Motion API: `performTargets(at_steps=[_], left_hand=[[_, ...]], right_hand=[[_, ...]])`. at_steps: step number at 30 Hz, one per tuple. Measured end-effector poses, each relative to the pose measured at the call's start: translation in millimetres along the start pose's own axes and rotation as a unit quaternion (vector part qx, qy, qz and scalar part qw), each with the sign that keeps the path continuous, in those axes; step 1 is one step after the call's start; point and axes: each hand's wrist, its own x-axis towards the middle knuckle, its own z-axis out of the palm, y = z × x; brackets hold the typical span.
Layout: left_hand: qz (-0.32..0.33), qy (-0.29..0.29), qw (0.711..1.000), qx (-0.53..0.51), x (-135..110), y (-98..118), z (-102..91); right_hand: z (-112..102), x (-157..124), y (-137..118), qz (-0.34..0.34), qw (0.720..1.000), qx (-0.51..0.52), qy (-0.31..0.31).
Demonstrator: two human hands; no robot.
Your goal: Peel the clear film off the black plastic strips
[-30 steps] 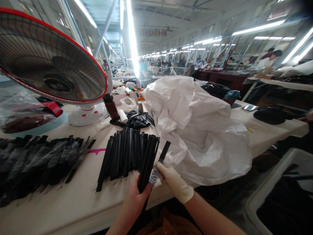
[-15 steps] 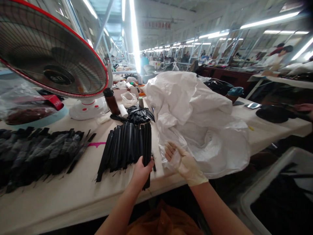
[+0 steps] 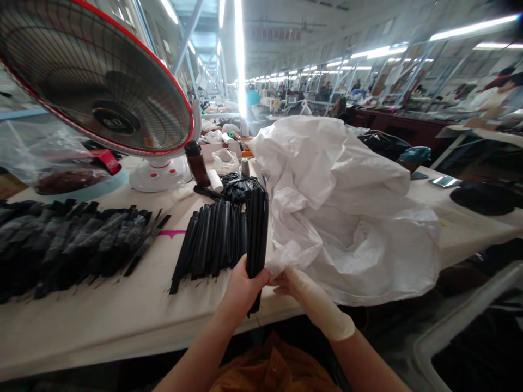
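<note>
A small bundle of black fabric strips (image 3: 256,234) stands nearly upright in my bare left hand (image 3: 245,286), its fingers wrapped around the lower part. My right hand (image 3: 312,302), in a thin pale glove, is beside the bundle with its fingertips at the left fingers. A piece of thin translucent film (image 3: 278,267) shows at those fingertips; its edges blend into the white sheet behind. Left of the bundle, a row of more black strips (image 3: 210,237) lies on the table. A big crumpled white plastic sheet (image 3: 347,207) spreads just beyond my right hand.
Black bundles with pale film around their middles (image 3: 77,239) lie at the left. A fan (image 3: 159,177) stands behind them. A brown bottle (image 3: 196,163), a white roll (image 3: 215,181) and a thread cone (image 3: 245,167) stand farther back. A white-rimmed bin (image 3: 420,345) is at lower right.
My left hand has lifted the bundle of strips off the row and tilted it upright. My right hand has moved left with the film, up to the bundle. The view has shifted slightly.
</note>
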Motion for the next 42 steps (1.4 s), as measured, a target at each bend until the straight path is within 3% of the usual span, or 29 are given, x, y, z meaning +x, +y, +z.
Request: performTargets(at_steps=[4, 7, 11, 17, 22, 28, 36, 42], left_hand=[[0.013, -0.016, 0.999, 0.028, 0.3, -0.5, -5.6], [-0.014, -0.053, 0.998, 0.030, -6.9, 1.2, -16.6], [-0.080, -0.080, 0.994, -0.006, -22.1, -2.8, -32.3], [-0.175, -0.085, 0.974, -0.114, -39.8, -13.2, -44.5], [-0.163, -0.112, 0.974, -0.109, -43.2, -12.0, -46.9], [-0.165, -0.157, 0.970, -0.083, -41.9, -14.3, -52.9], [-0.163, -0.171, 0.969, -0.070, -43.8, -10.4, -59.5], [-0.163, -0.156, 0.971, -0.085, -34.9, -15.8, -56.9]], right_hand=[[10.5, 1.0, 6.2, -0.017, 0.994, -0.094, 0.050], [6.8, 14.2, -0.9, -0.037, 0.996, 0.010, 0.084], [-2.9, 26.1, -14.9, 0.005, 0.980, 0.169, 0.102], [-5.7, 29.7, -30.8, 0.028, 0.970, 0.223, 0.094], [-3.8, 32.9, -32.7, -0.022, 0.981, 0.174, 0.083], [-8.8, 31.4, -32.1, -0.083, 0.993, 0.023, 0.082], [-12.4, 35.4, -34.3, -0.074, 0.995, 0.027, 0.054], [9.1, 18.0, -25.7, -0.038, 0.990, -0.139, 0.005]])
